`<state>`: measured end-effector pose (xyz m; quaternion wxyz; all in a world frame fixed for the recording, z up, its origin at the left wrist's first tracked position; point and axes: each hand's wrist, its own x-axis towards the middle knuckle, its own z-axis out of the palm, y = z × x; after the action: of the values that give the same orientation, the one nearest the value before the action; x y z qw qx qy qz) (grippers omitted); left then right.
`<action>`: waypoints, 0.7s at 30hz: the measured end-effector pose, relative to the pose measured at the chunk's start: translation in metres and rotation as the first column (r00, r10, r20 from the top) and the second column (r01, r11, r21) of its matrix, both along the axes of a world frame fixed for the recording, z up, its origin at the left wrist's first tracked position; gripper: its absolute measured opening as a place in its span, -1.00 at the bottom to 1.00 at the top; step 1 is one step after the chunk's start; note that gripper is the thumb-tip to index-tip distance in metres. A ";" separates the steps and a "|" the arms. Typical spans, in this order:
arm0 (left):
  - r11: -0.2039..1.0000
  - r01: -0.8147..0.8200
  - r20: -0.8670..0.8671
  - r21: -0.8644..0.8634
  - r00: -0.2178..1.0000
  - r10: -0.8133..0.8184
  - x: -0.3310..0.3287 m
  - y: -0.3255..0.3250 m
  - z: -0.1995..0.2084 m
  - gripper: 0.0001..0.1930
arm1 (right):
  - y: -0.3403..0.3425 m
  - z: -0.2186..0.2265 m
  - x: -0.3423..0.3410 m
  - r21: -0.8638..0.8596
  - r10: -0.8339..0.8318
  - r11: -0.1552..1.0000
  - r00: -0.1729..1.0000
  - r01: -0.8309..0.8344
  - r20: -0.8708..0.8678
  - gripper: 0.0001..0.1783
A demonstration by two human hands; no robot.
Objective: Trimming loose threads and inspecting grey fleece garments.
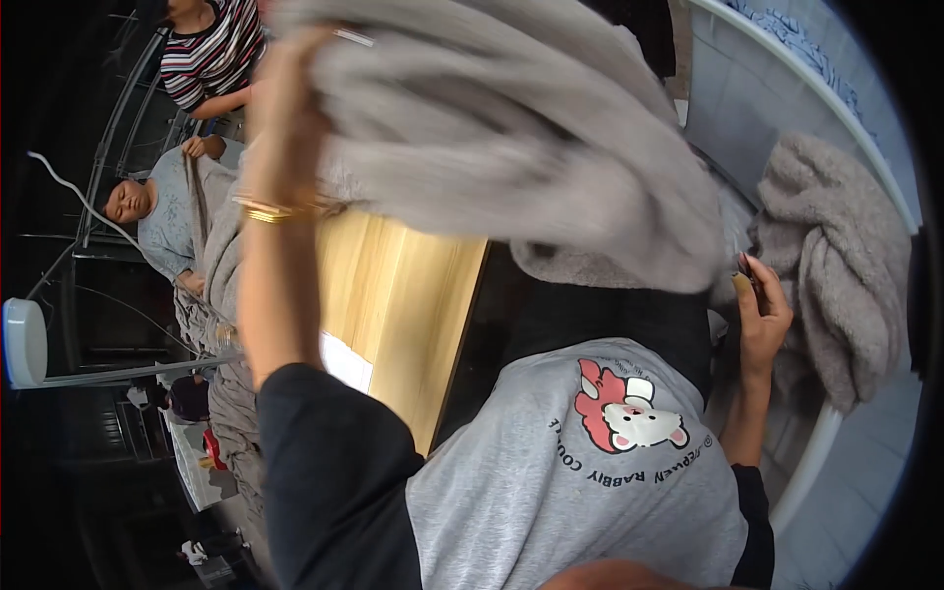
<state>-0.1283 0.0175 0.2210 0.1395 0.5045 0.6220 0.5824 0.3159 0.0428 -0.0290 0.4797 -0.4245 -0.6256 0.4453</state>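
Note:
My left hand [295, 88], a gold bracelet at its wrist, is raised at the upper left, closed on a large grey fleece cloth [531, 138]. Motion smears both the fingers and the cloth, which spreads through the air across the upper middle, over my lap. On the right, my right hand [765, 310] is low, its thumb and fingers pinched round a small dark object [744, 265], too small to make out fully. Beside that hand, another grey fleece piece [831, 256] lies bunched over the rim of a large pale tub [865, 123].
A light wooden table [403, 295] with a dark edge stands left of my lap, a white sheet [344, 362] on it. Beyond, a co-worker [172, 211] handles grey cloth [221, 246]; another person [211, 59] in stripes is behind. A white lamp-like fixture [25, 342] stands far left.

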 end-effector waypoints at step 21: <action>0.996 0.005 -0.674 -0.086 0.736 -0.063 -0.226 0.184 -0.073 -0.49 | -0.006 0.010 -0.014 0.171 -0.042 0.984 0.999 0.047 -0.035 -0.71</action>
<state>-0.3542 0.2015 0.1479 -0.0654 0.6868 0.6433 0.3320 0.3022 0.0372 -0.0188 0.5342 -0.3883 -0.6444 0.3854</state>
